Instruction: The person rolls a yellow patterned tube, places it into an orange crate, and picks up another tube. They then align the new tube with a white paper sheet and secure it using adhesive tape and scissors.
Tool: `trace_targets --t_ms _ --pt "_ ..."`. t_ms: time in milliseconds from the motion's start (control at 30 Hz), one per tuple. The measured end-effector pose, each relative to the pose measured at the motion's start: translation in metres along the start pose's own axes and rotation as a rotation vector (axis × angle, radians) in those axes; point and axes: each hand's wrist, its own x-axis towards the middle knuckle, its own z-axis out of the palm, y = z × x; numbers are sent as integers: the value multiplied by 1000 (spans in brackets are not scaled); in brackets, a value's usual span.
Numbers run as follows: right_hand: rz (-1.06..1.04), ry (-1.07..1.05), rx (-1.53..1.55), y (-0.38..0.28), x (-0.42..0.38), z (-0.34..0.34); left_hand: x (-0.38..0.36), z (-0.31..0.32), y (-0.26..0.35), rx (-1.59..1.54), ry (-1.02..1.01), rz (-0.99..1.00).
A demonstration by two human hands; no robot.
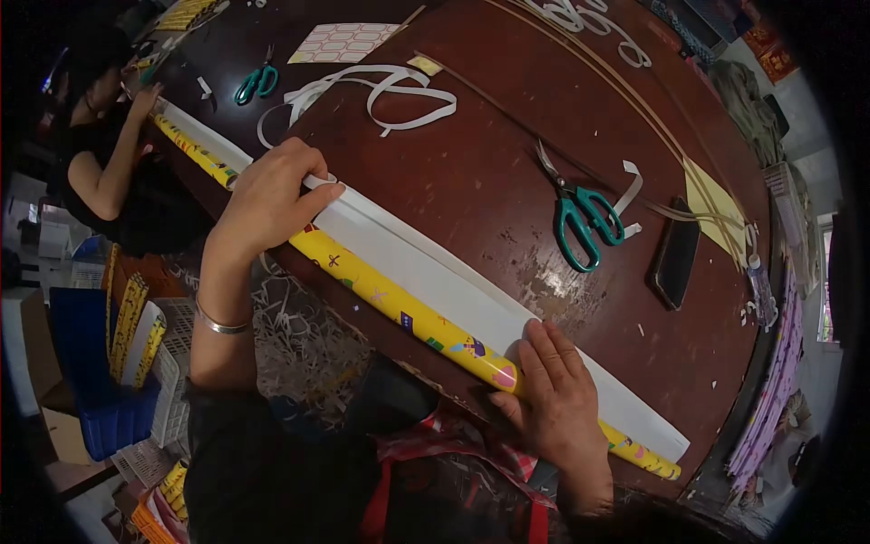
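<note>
Pressing down with flat, spread fingers, the right hand lay on the long yellow printed paper roll and on the white sheet that ran beside it; the hand was neither clenched nor gripping, its palm weighing the roll against the table's near edge. At about ten o'clock from that hand, the left hand curled its fingers over the upper stretch of the same white sheet, pinching its folded edge between thumb and fingertips. A metal bangle circled the left wrist.

The roll and sheet lay together as one long band running from ten o'clock to four o'clock along the rim of the dark red table. At two o'clock from the right hand lay green-handled scissors, blades closed, and just beyond them, toward three o'clock, a dark phone. Loose white paper strips curled at twelve o'clock from the left hand, with a second pair of green scissors and a sheet of labels farther out. Thin sticks crossed the far side of the table.

At ten o'clock, at the band's far end, another person's hand rested by the roll. Below the table, at seven o'clock, stood a blue crate holding further rolls.
</note>
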Motion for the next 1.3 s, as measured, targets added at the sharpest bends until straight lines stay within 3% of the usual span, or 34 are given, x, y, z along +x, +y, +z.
trace_targets --t_ms 200,533,1300 --pt "8 -8 13 0 0 0 3 2 -7 43 62 105" --pt "31 -22 23 1 0 0 3 -9 -10 28 14 18" --pt "44 -20 19 1 0 1 8 7 -15 94 99 98"
